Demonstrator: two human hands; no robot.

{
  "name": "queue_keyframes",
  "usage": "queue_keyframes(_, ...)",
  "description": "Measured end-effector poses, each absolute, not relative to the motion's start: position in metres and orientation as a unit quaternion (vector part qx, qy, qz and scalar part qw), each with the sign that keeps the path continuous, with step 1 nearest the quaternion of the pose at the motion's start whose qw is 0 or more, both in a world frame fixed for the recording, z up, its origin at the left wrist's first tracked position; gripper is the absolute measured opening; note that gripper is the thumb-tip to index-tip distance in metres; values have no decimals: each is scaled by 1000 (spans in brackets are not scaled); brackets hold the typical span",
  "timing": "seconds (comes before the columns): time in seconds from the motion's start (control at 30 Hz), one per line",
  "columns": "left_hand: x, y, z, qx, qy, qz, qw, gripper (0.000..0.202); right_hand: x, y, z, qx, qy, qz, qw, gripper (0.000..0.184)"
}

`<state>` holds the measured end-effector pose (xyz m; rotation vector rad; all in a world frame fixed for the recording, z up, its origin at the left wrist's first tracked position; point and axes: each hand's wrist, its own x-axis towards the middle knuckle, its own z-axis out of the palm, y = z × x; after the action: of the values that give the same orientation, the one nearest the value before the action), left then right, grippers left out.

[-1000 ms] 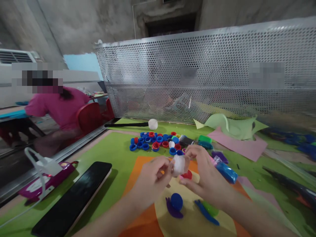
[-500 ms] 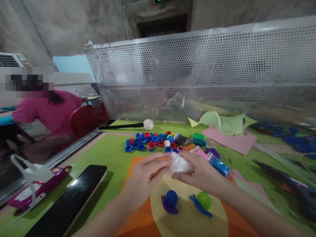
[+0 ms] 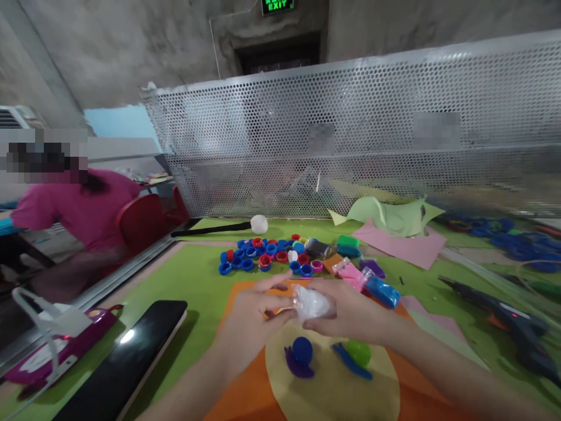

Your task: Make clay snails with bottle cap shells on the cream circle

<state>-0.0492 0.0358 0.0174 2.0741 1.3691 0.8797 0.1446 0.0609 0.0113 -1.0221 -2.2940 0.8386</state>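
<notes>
My left hand (image 3: 252, 313) and my right hand (image 3: 350, 310) meet over the table, both closed on a small clear packet of white clay (image 3: 310, 303). The left pinches its wrapper edge; the right cups the lump. Just below them, on a pale yellow paper circle (image 3: 333, 392), sit a blue ball on a purple base (image 3: 300, 354) and a green ball on a blue base (image 3: 357, 354). The circle lies on an orange sheet (image 3: 245, 397).
Several blue and red bottle caps (image 3: 263, 257) and packets of coloured clay (image 3: 368, 278) lie beyond my hands. A black phone (image 3: 127, 351) and a purple device (image 3: 56, 345) lie left. A glue gun (image 3: 512, 327) lies right. A perforated metal screen (image 3: 350, 140) stands behind. A person in pink sits at left.
Both hands have lowered with the white packet toward the yellow circle. The green ball is now uncovered by my right hand. The view has tilted slightly up and right.
</notes>
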Motion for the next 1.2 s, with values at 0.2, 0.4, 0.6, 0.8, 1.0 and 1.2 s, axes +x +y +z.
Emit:
queue_keyframes(0.2,-53,36,16,789,464,350,200,12,145,65,6,-368,-840,312,248,20)
queue_keyframes(0.4,-56,34,19,825,431,327,163,15,143,63,9,-385,-829,329,236,23)
queue_keyframes(0.6,-57,33,20,840,439,275,161,15,140,60,12,-406,-823,343,202,26)
queue_keyframes(0.8,-58,33,17,841,440,256,184,11,140,60,11,-405,-828,337,193,24)
queue_keyframes(1.0,-57,34,24,838,456,214,212,10,140,58,12,-392,-836,328,201,16)
queue_keyframes(1.2,-62,34,27,834,464,202,219,6,140,58,6,-389,-837,327,203,17)
